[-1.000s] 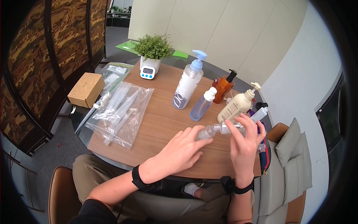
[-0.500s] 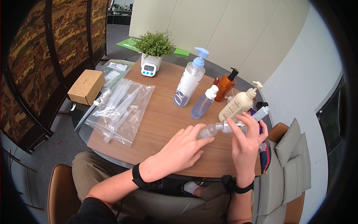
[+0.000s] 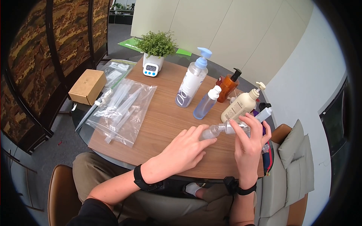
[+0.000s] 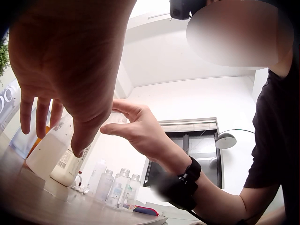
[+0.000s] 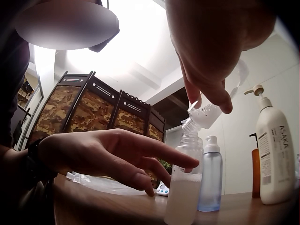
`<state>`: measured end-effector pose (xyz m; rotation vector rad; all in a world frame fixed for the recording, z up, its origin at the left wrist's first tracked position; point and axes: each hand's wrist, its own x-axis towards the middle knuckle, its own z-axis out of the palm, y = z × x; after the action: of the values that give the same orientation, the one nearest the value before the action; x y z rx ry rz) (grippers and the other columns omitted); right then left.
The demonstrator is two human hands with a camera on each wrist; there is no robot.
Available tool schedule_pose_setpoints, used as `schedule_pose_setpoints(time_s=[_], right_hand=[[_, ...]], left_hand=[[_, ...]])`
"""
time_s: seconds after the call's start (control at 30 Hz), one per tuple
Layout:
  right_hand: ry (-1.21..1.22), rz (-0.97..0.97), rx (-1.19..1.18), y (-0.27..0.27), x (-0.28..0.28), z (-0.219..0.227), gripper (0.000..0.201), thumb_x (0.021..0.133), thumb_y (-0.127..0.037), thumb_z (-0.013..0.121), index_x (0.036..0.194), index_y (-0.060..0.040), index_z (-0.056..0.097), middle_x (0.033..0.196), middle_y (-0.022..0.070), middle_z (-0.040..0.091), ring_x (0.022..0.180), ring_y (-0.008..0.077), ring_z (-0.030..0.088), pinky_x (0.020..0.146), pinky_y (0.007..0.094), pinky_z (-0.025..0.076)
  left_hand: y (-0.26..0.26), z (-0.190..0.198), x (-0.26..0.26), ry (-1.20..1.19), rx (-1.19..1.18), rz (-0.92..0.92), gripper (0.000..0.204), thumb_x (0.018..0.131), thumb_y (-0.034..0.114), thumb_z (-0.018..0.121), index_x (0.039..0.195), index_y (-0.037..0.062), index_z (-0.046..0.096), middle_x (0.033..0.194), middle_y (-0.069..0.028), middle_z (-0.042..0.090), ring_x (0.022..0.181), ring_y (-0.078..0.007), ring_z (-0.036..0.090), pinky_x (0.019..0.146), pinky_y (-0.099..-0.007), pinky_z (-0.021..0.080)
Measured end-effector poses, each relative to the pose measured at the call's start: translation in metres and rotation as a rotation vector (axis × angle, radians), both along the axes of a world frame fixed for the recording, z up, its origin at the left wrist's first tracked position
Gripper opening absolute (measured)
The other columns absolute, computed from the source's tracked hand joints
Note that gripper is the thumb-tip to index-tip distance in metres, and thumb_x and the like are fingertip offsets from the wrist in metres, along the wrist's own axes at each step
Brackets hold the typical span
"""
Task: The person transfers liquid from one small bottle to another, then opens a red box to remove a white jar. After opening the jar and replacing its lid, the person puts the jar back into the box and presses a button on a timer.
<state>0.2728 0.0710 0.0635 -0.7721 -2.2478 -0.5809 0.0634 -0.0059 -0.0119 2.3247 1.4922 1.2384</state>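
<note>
My left hand (image 3: 181, 150) has its thumb and fingers around a small clear bottle (image 3: 208, 133) standing near the table's front edge. In the right wrist view this bottle (image 5: 183, 197) holds cloudy, whitish liquid with some bubbles on top, and my left hand (image 5: 110, 157) touches its side. Above it my right hand (image 3: 249, 147) grips a second clear bottle (image 3: 229, 127), tilted mouth down. The tilted bottle (image 5: 207, 115) has droplets inside, and its neck meets the standing bottle's mouth. Whether liquid runs between them I cannot tell.
Behind stand a white pump bottle (image 3: 190, 86), a blue bottle (image 3: 205, 105), an amber bottle (image 3: 227, 88) and a cream pump bottle (image 3: 239, 107). At left lie a plastic bag (image 3: 124, 113) and a cardboard box (image 3: 87, 87). A timer (image 3: 150, 69) leans by a plant (image 3: 156, 45).
The head view has shifted slightly. Both hands keep nearly the same hold and position, with the tilted bottle still against the standing one.
</note>
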Motion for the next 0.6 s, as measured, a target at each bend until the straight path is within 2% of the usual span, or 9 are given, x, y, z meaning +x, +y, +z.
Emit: schedule_pose_setpoints(time_s=[0.6], right_hand=[[-0.002, 0.002, 0.009, -0.0003, 0.0004, 0.0003, 0.051, 0.082, 0.009, 0.075, 0.126, -0.0165, 0.083, 0.132, 0.0065, 0.068, 0.137, 0.0269, 0.064, 0.127, 0.0568, 0.029]], left_hand=[[-0.0008, 0.0004, 0.0018, 0.011, -0.009, 0.009, 0.055, 0.091, 0.008, 0.081, 0.145, 0.0083, 0.071, 0.153, -0.0225, 0.055, 0.133, -0.0410, 0.061, 0.111, -0.0499, 0.052]])
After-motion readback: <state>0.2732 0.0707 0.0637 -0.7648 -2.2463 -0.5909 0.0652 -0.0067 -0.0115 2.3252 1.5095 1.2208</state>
